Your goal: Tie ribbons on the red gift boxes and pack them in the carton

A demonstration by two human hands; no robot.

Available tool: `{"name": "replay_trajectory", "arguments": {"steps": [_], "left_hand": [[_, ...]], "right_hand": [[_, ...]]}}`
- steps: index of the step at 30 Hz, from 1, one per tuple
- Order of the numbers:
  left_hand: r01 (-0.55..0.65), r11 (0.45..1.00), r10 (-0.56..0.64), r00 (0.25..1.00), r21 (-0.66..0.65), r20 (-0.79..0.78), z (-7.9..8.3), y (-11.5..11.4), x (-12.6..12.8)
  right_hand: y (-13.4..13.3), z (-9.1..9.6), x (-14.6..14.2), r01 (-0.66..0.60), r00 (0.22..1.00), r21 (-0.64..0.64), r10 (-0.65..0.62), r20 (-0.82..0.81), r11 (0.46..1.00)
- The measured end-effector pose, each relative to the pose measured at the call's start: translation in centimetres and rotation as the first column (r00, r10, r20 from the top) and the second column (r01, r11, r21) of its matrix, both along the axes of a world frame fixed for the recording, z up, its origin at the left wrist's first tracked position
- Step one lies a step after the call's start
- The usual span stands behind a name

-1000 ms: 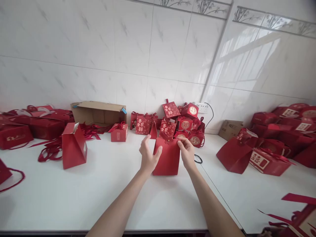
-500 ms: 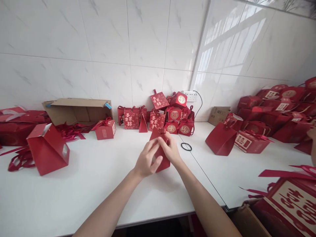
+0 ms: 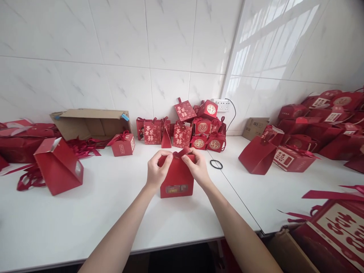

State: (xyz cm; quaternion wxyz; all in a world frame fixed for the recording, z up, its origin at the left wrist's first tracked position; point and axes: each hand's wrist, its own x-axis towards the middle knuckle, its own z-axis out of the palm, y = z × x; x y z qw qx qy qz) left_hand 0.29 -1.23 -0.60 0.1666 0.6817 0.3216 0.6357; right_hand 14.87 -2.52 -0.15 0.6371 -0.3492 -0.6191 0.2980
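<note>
A small red paper gift box (image 3: 176, 178) stands upright on the white table (image 3: 113, 220), with a small clear window low on its near face. My left hand (image 3: 157, 168) pinches the box's top left corner. My right hand (image 3: 196, 167) pinches the top right corner and the red flap at the top. Both hands have their fingers closed on the box's upper edge.
A pile of red gift boxes with gold characters (image 3: 196, 127) sits against the tiled wall. An open cardboard box (image 3: 91, 123) and red ribbons lie at the left, near a tall red bag (image 3: 58, 167). More red boxes (image 3: 313, 132) crowd the right. A black hair band (image 3: 216, 164) lies nearby.
The red box has turned upright so its windowed face looks at me. My hands moved from its front to its top corners. The view shifted slightly.
</note>
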Motion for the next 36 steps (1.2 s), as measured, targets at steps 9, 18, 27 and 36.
{"name": "replay_trajectory", "arguments": {"steps": [9, 18, 27, 36], "left_hand": [[0.027, 0.994, -0.026, 1.0, 0.107, -0.01, 1.0, -0.5, 0.0], [-0.005, 0.997, 0.006, 1.0, 0.075, -0.024, 0.9, -0.7, -0.1], [0.041, 0.994, -0.032, 0.996, 0.104, -0.087, 0.9, -0.6, -0.1], [0.001, 0.996, 0.002, 0.999, 0.093, -0.039, 0.7, -0.6, 0.2]], "right_hand": [[0.0, -0.1, -0.2, 0.016, 0.997, 0.089, -0.023, 0.074, 0.996], [-0.7, -0.1, -0.5, 0.054, 0.994, 0.114, -0.064, 0.089, 0.992], [-0.5, 0.0, -0.4, 0.052, 0.996, 0.182, -0.065, 0.067, 0.982], [-0.3, 0.3, -0.4, 0.1, 0.993, 0.085, -0.104, 0.048, 0.991]]}}
